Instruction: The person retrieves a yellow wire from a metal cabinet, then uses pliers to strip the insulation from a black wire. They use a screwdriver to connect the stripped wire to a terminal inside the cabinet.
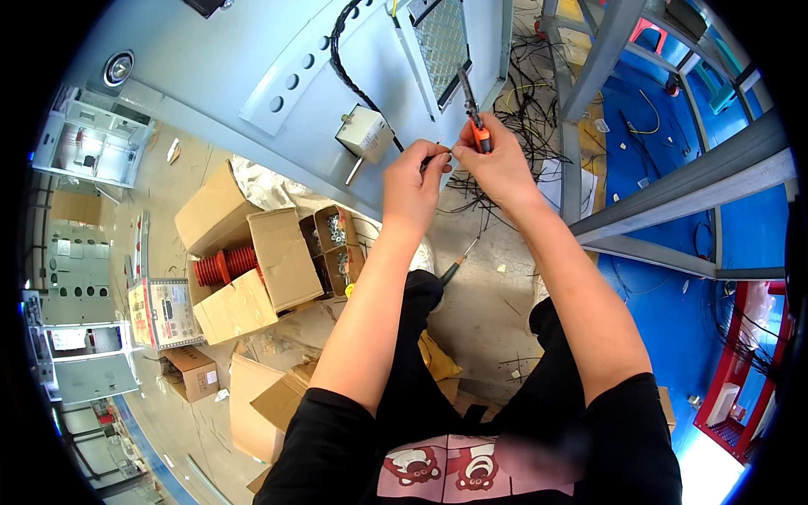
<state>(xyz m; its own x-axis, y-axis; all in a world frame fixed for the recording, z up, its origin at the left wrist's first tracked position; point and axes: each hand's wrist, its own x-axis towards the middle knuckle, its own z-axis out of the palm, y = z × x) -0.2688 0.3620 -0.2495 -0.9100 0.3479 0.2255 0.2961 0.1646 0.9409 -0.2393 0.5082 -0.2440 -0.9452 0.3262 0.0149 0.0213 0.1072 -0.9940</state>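
My left hand (414,181) is closed, thumb against fingers, around a thin dark wire (431,158). Its tip meets the fingertips of my right hand (498,168), which are pinched together beside it. Gripped in the right palm are orange-handled pliers (481,135), their dark metal head pointing up and away from me. Just left of the hands, a pale box-shaped part (364,135) with a metal rod is fixed to the light blue cabinet panel (236,63). A black braided cable (337,52) runs down that panel past the part.
An open cardboard box (227,307) with red ribbed parts stands at left, beside a divided box of small hardware (337,220). Loose black wires (526,109) cover the floor beyond my right hand. A screwdriver (454,268) lies between my knees. Grey metal framing (673,202) rises at right.
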